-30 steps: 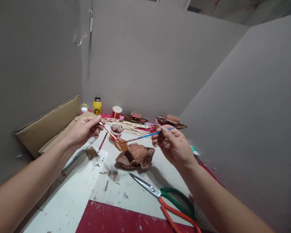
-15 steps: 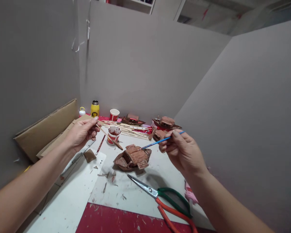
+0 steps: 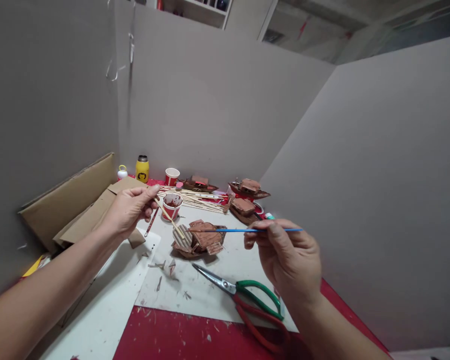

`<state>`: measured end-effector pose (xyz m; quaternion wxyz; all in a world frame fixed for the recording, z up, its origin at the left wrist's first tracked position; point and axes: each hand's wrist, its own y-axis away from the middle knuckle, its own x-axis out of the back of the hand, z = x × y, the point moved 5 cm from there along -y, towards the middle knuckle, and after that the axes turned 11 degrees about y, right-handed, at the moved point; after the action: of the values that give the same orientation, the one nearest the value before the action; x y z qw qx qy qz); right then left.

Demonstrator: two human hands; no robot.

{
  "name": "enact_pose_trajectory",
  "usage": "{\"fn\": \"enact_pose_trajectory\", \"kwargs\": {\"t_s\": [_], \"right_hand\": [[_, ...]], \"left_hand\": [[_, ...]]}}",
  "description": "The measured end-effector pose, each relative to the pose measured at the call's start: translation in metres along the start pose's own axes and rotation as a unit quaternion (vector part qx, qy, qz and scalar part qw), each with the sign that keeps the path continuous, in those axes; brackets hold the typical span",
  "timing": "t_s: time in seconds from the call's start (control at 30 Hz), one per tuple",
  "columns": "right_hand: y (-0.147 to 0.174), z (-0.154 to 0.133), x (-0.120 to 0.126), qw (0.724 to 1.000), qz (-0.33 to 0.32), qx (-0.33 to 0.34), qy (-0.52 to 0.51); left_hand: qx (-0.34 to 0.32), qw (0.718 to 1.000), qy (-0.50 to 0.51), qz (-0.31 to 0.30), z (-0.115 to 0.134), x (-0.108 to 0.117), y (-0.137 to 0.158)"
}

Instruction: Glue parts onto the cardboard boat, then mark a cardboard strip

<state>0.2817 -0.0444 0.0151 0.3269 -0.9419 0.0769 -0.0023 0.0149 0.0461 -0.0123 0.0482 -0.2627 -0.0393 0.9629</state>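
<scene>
Pinching a thin stick (image 3: 166,212) in the grip of the left hand (image 3: 133,209), slanting it down to the right. Holding in this way, at the stick's lower end, a round ridged disc (image 3: 181,239) of greyish brown colour, in front of the left part of a brown model boat (image 3: 212,237). Pinching a blue brush (image 3: 236,230) in the grip of the right hand (image 3: 289,256), almost level, with tip directed to the left and close to the disc's upper edge. Cannot tell whether touching the disc or just apart from it.

Can see the model boat resting on a white sheet (image 3: 195,302), which covers part of the red surface (image 3: 165,334). Can see also, closer than the boat, large scissors (image 3: 227,286) with 1 green and 1 red handle, and beside their points some scraps (image 3: 170,270). Beyond the disc, can find 1 stained paper cup (image 3: 171,212), then many thin loose sticks (image 3: 198,200), a yellow bottle (image 3: 142,170) and 3 more boats (image 3: 249,188) near the back wall (image 3: 210,100).
</scene>
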Motion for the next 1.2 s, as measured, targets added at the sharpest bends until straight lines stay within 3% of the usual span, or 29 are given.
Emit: {"fn": "enact_pose_trajectory", "kwargs": {"t_s": [0.23, 0.57, 0.73, 0.9, 1.2], "right_hand": [[0.009, 0.001, -0.007, 0.999, 0.001, 0.021, 0.029], [-0.006, 0.012, -0.016, 0.998, -0.006, -0.067, -0.008], [-0.012, 0.022, -0.014, 0.993, -0.048, -0.106, -0.039], [-0.015, 0.027, -0.017, 0.991, -0.069, -0.112, -0.031], [-0.026, 0.028, -0.020, 0.995, -0.029, -0.089, -0.028]], "left_hand": [[-0.025, 0.999, -0.037, -0.015, 0.001, -0.007, 0.008], [0.021, 0.996, -0.068, -0.045, -0.005, -0.020, 0.020], [0.020, 0.995, -0.083, -0.052, -0.005, -0.022, 0.020], [0.032, 0.993, -0.089, -0.070, -0.008, -0.024, 0.022], [0.062, 0.990, -0.096, -0.083, -0.014, -0.029, 0.029]]}}
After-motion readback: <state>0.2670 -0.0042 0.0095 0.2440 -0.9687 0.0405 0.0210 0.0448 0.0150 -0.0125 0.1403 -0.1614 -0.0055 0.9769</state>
